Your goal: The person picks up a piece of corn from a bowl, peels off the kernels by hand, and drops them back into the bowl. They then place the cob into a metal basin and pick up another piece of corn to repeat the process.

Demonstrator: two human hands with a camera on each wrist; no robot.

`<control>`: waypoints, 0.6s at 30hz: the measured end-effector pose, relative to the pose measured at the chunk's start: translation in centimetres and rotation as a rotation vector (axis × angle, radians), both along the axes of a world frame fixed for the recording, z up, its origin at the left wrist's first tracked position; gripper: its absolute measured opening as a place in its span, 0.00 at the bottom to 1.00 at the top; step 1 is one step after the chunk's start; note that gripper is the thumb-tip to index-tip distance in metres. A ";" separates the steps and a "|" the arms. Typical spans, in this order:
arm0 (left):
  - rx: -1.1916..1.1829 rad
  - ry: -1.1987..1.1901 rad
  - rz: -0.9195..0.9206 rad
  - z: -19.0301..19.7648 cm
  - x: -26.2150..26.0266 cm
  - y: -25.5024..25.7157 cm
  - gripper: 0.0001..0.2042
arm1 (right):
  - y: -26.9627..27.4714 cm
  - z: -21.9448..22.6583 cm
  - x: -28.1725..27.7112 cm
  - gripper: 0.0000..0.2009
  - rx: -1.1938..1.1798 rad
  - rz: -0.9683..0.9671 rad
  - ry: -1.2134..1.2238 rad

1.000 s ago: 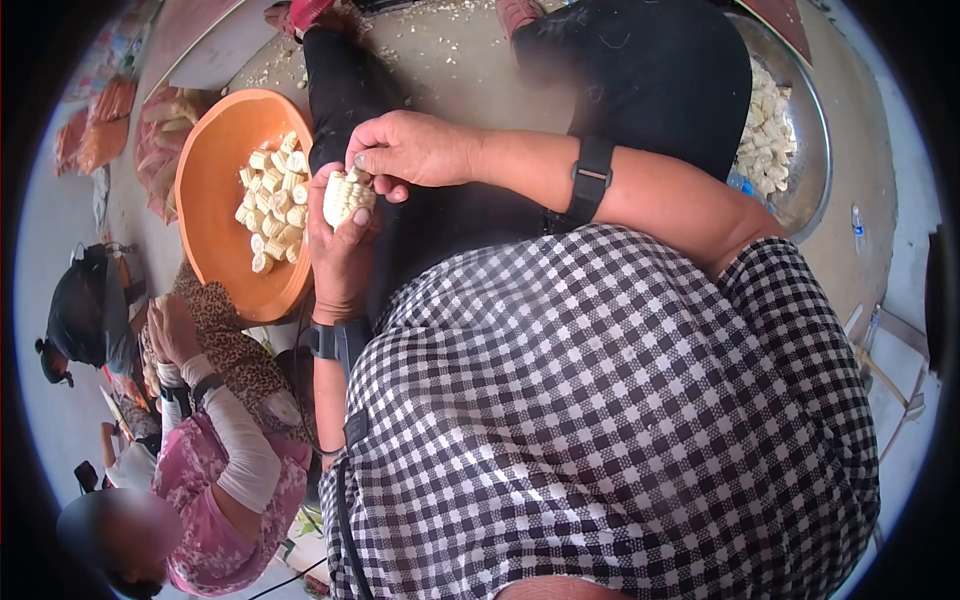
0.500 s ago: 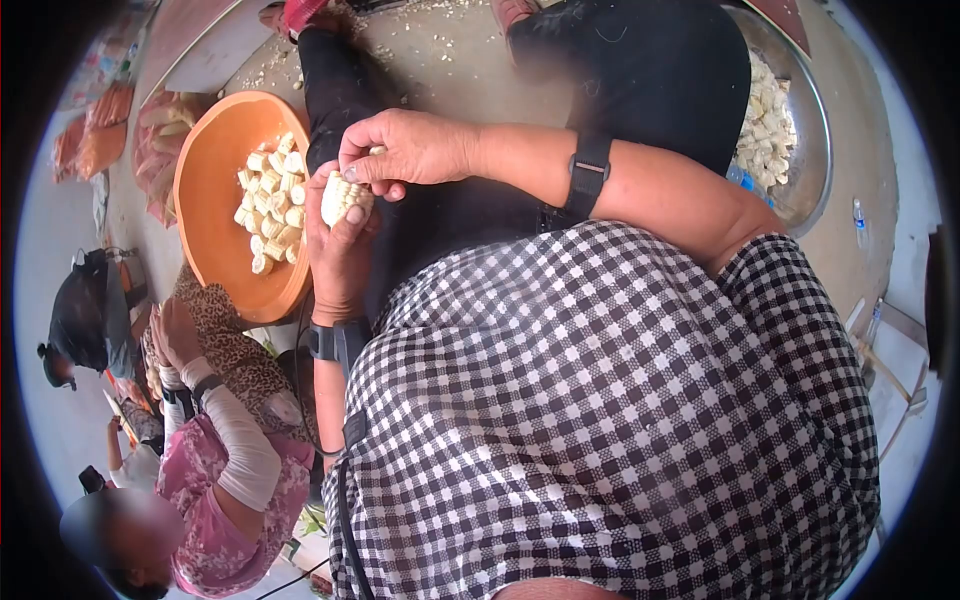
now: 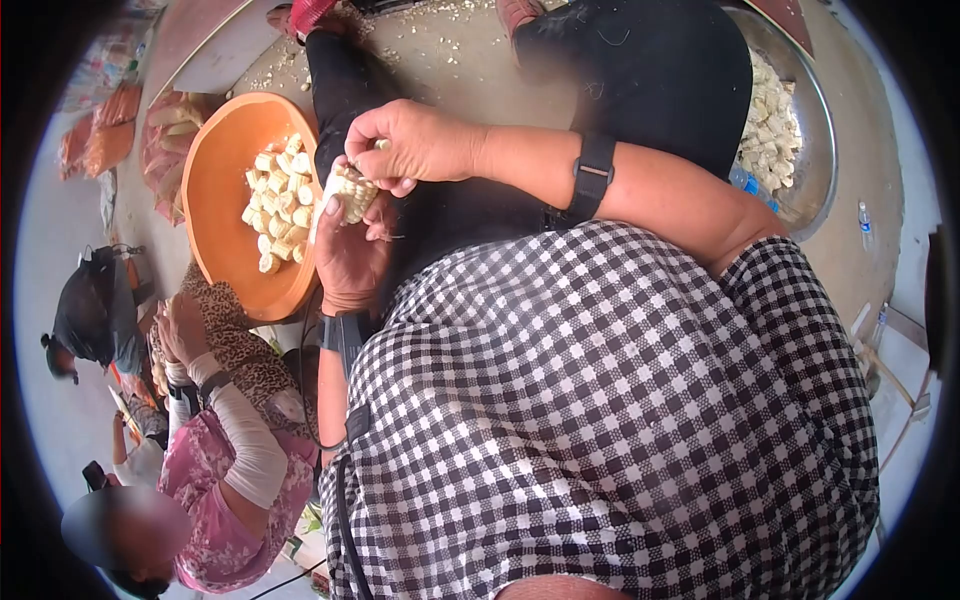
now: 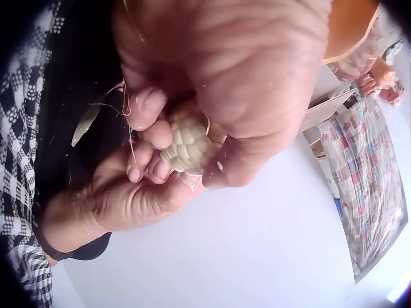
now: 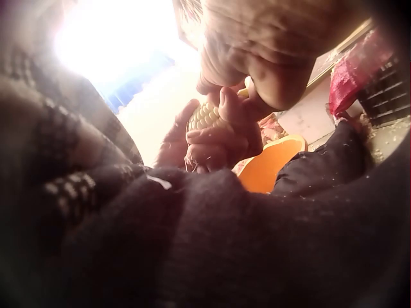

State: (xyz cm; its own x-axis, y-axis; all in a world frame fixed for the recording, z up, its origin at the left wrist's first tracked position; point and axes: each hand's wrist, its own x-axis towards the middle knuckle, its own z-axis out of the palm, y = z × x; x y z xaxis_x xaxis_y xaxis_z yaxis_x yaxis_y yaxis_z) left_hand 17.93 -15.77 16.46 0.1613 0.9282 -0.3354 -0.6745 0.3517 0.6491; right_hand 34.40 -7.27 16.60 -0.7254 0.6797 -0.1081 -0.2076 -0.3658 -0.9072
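My left hand [image 3: 355, 255] grips a short piece of corn cob [image 3: 356, 192], thumb along its side and fingers around it. Plump pale kernels show on the cob in the left wrist view, between both hands. Over its upper end, my right hand [image 3: 425, 142] is curled with the fingertips right at the kernels. A small pale yellow piece [image 5: 243, 94] sits pinched between the right thumb and finger. Fine strands of corn silk [image 4: 133, 151] hang by the fingers.
An orange basin [image 3: 215, 235] with several cut cob pieces [image 3: 283, 205] stands beside my left hand. A metal bowl [image 3: 822, 160] of pale cob pieces [image 3: 768, 125] stands at right. Loose kernels lie on the floor. Another person [image 3: 230, 450] sits at lower left.
My left hand has turned the cob, so its kernelled side faces more to the right. The right hand stays at the cob's upper end, the small pale piece still in its fingers.
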 end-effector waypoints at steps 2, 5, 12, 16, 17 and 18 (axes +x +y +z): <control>0.066 0.103 0.008 0.3 0.1 0.1 0.29 | 0.5 -1.0 -0.2 0.06 -0.170 0.021 0.121; 0.170 0.245 -0.021 0.6 0.4 0.1 0.32 | 0.5 -1.5 -0.2 0.09 -0.245 0.035 0.126; 0.222 0.527 -0.124 1.3 0.0 0.2 0.36 | 0.3 -2.1 -0.3 0.18 -0.187 0.088 0.059; 0.318 0.813 -0.177 2.1 0.7 0.4 0.35 | 0.3 -1.9 0.0 0.18 -0.109 0.099 -0.048; 0.350 0.872 -0.197 2.0 0.7 0.4 0.35 | 0.2 -1.8 0.0 0.17 -0.096 0.100 -0.068; 0.343 0.869 -0.193 2.0 0.7 0.4 0.35 | 0.2 -2.0 -0.1 0.17 -0.106 0.089 -0.062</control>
